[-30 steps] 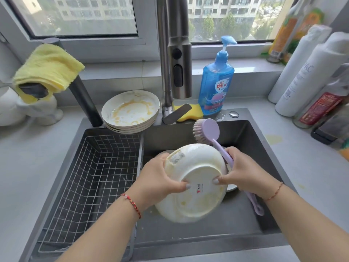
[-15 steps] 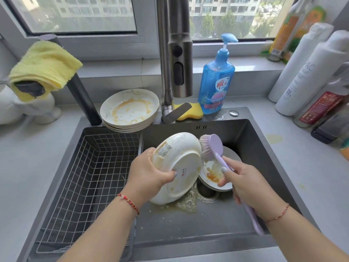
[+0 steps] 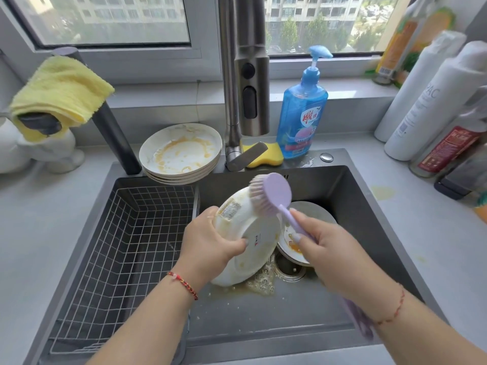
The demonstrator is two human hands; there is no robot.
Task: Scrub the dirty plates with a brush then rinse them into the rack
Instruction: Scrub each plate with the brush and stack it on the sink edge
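Leftmost on my feed, a yellow cloth drapes over a dark holder at the far edge of the grey worktop. Just right of it, a stack of dirty plates smeared with orange sauce sits on the back corner of the sink. Below, a wire rack fills the sink's left compartment, with no plates in it.

Centre frame, my left hand grips a white plate by its rim, thumb curled onto the underside, holding it tilted on edge in the right basin, its base turned toward me. Its lower edge sits near a foamy, brownish puddle beside the drain. A steel tap rises behind.

My right hand is clamped round the handle of a lilac brush, whose bristles press against the tilted plate's upper rim. Behind the brush handle, another soiled plate lies in the basin, partly hidden by my hand.

Further right, a yellow sponge and a blue soap dispenser stand behind the sink, and several spray bottles crowd the worktop's far right.
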